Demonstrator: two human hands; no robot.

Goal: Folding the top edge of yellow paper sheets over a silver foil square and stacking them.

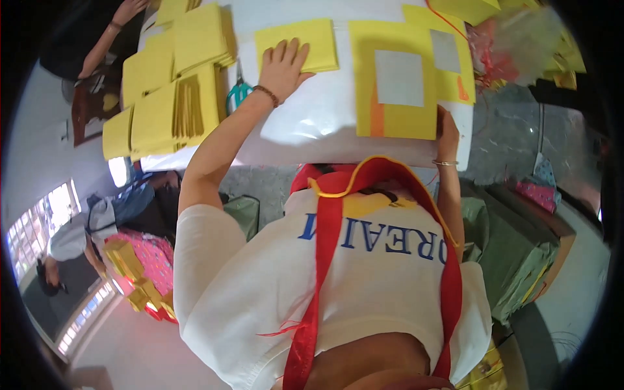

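Observation:
My left hand (284,65) lies flat, fingers stretched out, on a yellow paper stack (322,45) at the far middle of the white table. In front of me to the right is a larger yellow paper sheet (396,123) bearing a pale silver rectangle (400,77) and an orange stripe. At its right edge my right hand (447,133) is closed, with the fingers partly hidden by the paper. Turquoise-handled scissors (239,92) rest left of my left wrist, beside the piled yellow paper bundles (153,120).
Another yellow sheet with a silver rectangle (446,52) lies at the far right, near clear and red plastic wrap (513,49). A co-worker's arm (101,52) shows at upper left, another person (78,227) at lower left. Green-wrapped bundles (513,253) stand on the floor to the right.

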